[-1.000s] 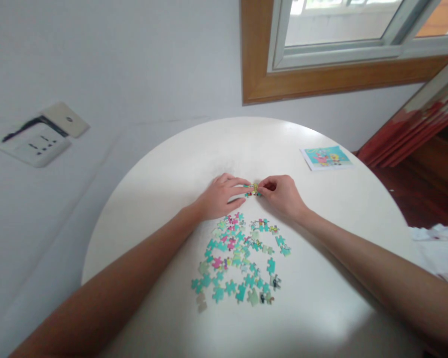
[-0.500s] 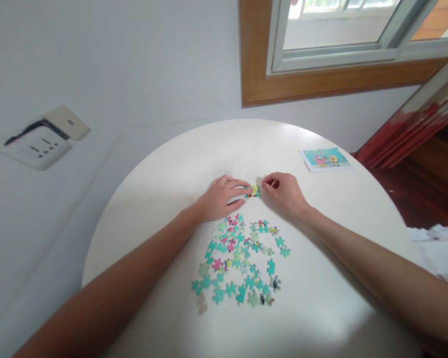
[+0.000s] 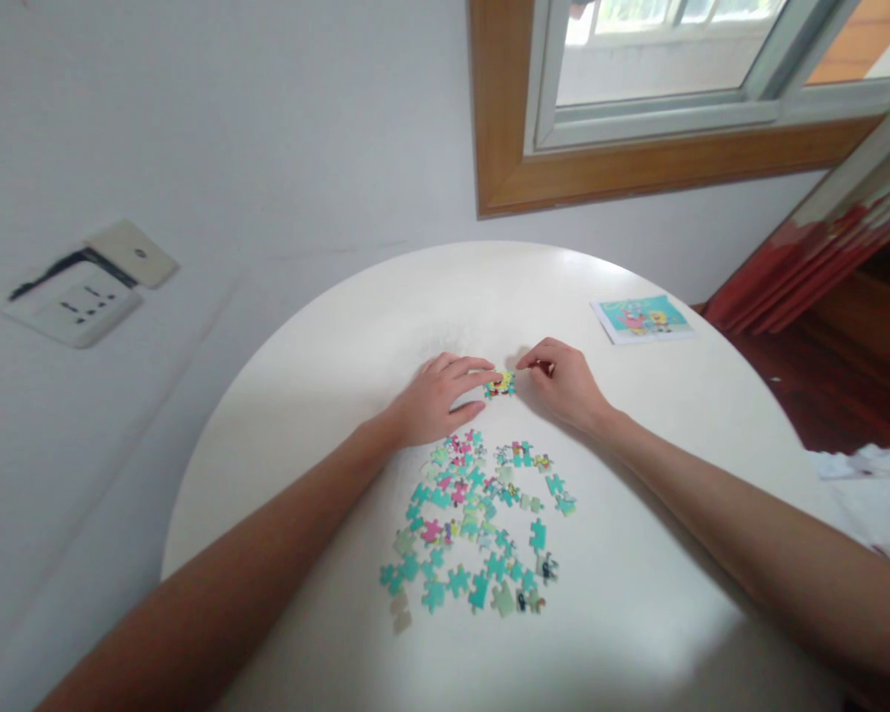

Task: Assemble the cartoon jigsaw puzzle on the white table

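A small joined patch of jigsaw pieces (image 3: 501, 387), yellow with teal edges, lies near the middle of the white table. My left hand (image 3: 449, 396) rests flat to its left, fingers spread, with the index fingertip on the patch. Just right of it, my right hand (image 3: 564, 381) is closed in a pinch, the fingertips close to the patch's upper right edge. Whatever is between those fingertips is too small or hidden to make out. Nearer to me lie many loose jigsaw pieces (image 3: 478, 587), mostly teal, some pink, pale green and yellow.
A picture card (image 3: 644, 319) with two cartoon figures lies at the far right of the round table (image 3: 297, 366). Beyond the table are a wall with a socket (image 3: 81, 307), a wood-framed window (image 3: 504, 178) and a red curtain (image 3: 778, 262).
My right hand has shifted very slightly up and to the left beside the patch, its fingertips lifting a little. My left hand stays nearly still. The camera view has tilted slightly.
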Demonstrator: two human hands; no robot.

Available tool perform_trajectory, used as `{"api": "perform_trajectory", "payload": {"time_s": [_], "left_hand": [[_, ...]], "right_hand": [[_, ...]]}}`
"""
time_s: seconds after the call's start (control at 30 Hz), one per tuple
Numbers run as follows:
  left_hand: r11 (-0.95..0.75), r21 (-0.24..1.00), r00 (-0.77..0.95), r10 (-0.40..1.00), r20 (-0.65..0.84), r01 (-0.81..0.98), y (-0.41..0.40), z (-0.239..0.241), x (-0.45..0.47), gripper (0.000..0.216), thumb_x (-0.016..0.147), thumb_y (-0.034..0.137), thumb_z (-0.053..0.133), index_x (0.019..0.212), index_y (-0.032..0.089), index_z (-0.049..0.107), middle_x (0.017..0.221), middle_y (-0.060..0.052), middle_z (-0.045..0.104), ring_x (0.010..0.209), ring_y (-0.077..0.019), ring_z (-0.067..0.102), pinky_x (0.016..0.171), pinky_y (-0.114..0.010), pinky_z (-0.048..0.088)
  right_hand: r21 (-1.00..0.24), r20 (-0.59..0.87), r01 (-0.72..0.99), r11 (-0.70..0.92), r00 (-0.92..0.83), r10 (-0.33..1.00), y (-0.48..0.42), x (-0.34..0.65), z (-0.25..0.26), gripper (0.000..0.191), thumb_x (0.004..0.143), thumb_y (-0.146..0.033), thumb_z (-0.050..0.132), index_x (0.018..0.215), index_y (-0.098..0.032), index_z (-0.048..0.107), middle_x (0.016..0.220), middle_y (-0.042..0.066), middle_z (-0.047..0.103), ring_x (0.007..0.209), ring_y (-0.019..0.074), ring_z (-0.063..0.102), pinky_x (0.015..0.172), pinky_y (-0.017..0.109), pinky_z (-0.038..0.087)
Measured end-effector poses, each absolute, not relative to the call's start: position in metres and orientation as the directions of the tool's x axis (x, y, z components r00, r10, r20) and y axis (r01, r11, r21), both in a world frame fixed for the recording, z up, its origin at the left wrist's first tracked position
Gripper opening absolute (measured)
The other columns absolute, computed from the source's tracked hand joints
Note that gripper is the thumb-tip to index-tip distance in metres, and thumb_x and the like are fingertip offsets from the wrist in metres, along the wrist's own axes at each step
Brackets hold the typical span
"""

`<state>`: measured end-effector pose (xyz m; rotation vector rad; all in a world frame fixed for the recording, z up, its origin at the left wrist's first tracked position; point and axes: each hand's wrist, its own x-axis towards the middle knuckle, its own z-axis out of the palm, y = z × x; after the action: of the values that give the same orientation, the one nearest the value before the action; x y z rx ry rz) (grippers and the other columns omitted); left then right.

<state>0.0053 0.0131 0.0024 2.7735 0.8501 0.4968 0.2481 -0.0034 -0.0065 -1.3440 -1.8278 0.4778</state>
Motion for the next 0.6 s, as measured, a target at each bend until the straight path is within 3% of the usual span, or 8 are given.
{"api": "perform_trajectory", "payload": {"time_s": [0.17,0.27,0.33,0.43,0.6], "left_hand": [[-0.794,0.352,0.7,0.605,0.38,0.495,0.0175,-0.0009,0.0064,0.038,0.096,0.024,0.055,0.134,0.023,0.056,0.132,-0.009,0.06,0.122,-0.0238,0.054,0.106,-0.044,0.041],[-0.784,0.37,0.671,0.619,0.409,0.498,0.0201,-0.0027,0.0068,0.029,0.096,0.018,0.053,0.124,0.021,0.061,0.121,-0.006,0.066,0.112,-0.0217,0.058,0.102,-0.042,0.043],[-0.795,0.362,0.679,0.606,0.414,0.487,0.0204,-0.0025,0.007,0.027,0.095,0.017,0.053,0.12,0.02,0.064,0.12,-0.006,0.067,0.111,-0.0214,0.058,0.101,-0.041,0.043],[-0.82,0.339,0.72,0.569,0.398,0.461,0.019,-0.0006,0.0071,0.029,0.096,0.018,0.054,0.122,0.022,0.065,0.122,-0.006,0.067,0.113,-0.0212,0.058,0.101,-0.04,0.042],[-0.834,0.282,0.777,0.548,0.311,0.475,0.0171,0.0007,0.0059,0.033,0.099,0.027,0.052,0.13,0.029,0.065,0.128,-0.004,0.064,0.116,-0.022,0.055,0.104,-0.042,0.04]], "right_hand": [[-0.673,0.344,0.659,0.335,-0.121,0.931,-0.0017,0.2503,-0.0069,0.024,0.08,-0.01,0.054,0.089,-0.016,0.076,0.088,0.006,0.066,0.07,0.0147,0.056,0.073,0.03,0.044],[-0.641,0.291,0.68,0.356,-0.215,0.932,-0.0044,0.2512,-0.0025,0.02,0.087,-0.024,0.062,0.1,-0.016,0.076,0.098,0.008,0.067,0.071,0.0145,0.056,0.074,0.031,0.046],[-0.625,0.254,0.68,0.383,-0.286,0.924,-0.0055,0.2532,0.0,0.027,0.086,-0.033,0.069,0.108,-0.018,0.076,0.104,0.008,0.067,0.073,0.0151,0.057,0.075,0.032,0.047],[-0.594,0.247,0.679,0.432,-0.357,0.901,-0.0057,0.2559,0.0013,0.037,0.081,-0.036,0.077,0.115,-0.02,0.073,0.11,0.009,0.065,0.081,0.0172,0.06,0.077,0.032,0.048],[-0.552,0.255,0.707,0.442,-0.361,0.897,-0.0063,0.2548,0.0006,0.035,0.081,-0.033,0.078,0.114,-0.021,0.074,0.109,0.008,0.065,0.086,0.019,0.061,0.077,0.031,0.048]]}}
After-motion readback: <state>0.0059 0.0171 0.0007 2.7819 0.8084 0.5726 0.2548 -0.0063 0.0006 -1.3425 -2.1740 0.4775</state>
